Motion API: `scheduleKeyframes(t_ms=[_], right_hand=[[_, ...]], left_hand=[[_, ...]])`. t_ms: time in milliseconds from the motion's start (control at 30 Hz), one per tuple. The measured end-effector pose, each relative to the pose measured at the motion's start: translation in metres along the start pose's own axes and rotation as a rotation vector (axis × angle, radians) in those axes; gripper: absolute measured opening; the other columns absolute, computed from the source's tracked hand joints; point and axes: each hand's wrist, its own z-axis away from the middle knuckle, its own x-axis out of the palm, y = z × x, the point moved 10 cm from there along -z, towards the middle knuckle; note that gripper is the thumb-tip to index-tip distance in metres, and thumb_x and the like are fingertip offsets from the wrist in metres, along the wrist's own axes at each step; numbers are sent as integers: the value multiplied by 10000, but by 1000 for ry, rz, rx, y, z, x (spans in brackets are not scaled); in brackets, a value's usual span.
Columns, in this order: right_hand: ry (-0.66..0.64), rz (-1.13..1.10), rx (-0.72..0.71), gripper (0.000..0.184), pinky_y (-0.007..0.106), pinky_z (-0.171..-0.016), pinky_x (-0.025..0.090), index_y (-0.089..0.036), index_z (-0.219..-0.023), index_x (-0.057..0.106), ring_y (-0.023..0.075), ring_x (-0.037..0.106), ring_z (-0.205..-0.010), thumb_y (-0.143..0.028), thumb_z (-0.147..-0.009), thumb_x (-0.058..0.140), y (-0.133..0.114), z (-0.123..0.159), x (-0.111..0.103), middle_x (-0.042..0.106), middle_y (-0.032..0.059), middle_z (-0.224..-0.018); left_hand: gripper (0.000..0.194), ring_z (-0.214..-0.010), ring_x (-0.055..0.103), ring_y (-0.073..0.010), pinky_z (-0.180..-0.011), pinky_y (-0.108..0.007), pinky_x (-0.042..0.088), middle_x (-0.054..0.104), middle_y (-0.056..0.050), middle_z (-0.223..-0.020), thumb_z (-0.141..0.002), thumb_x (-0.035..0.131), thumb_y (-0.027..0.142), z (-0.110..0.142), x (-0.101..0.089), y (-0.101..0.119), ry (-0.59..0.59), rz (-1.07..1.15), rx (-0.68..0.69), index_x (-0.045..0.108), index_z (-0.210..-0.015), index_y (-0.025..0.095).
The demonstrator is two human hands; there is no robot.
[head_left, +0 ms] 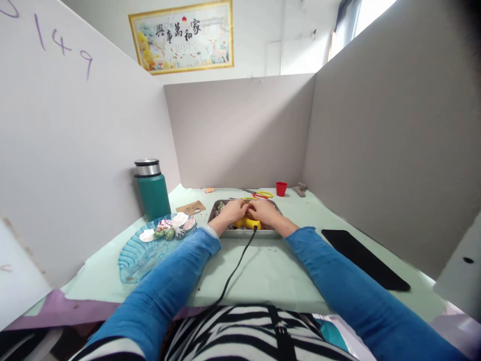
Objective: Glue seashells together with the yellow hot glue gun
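Observation:
My left hand and my right hand meet over a metal tray in the middle of the table. The fingers of both hands are curled in and pressed close together at the tips. Whatever they pinch, if anything, is hidden or too small to make out. Just below them, in the tray, lies a yellow hot glue gun with its black cord running toward my body. Small shells show at the tray's left end, partly covered by my left hand.
A blue glass shell-shaped dish with several seashells stands left, before a green bottle. Brown card, scissors, a red cup and driftwood lie behind. A black slab lies right. Grey panels enclose the table.

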Motion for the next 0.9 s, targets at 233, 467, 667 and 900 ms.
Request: scheduleKeyframes(t_ms=[233, 467, 667, 900], right_hand=[[8, 46, 2, 271, 259, -689, 409, -201, -981, 700, 202, 643, -911, -302, -877, 472, -2, 2, -4, 725, 72, -989], [12, 47, -4, 285, 263, -700, 416, -207, -1005, 704, 207, 646, -920, -300, -881, 466, -2, 1, -3, 725, 76, -1001], [-6, 50, -10, 281, 254, -694, 412, -193, -996, 702, 201, 649, -916, -290, -885, 464, -2, 0, 0, 724, 82, -1003], [-15, 48, -7, 282, 255, -710, 420, -189, -1008, 695, 203, 646, -931, -295, -890, 462, -4, 1, -1, 719, 87, -1025]], left_hand=[[404, -881, 654, -199, -774, -257, 456, 729, -109, -959, -930, 386, 384, 1, -1, 4, -11, -31, 14, 717, -909, 151], [393, -896, 653, -199, -793, -258, 454, 729, -103, -975, -930, 395, 388, 2, -2, 5, -6, -23, 27, 716, -924, 161], [398, -909, 658, -212, -807, -273, 460, 728, -114, -978, -929, 388, 378, 0, 1, 3, -8, -27, 18, 720, -931, 158], [399, -908, 659, -215, -798, -277, 467, 728, -114, -985, -927, 382, 373, 1, 0, 4, -18, -29, 13, 717, -930, 157]])
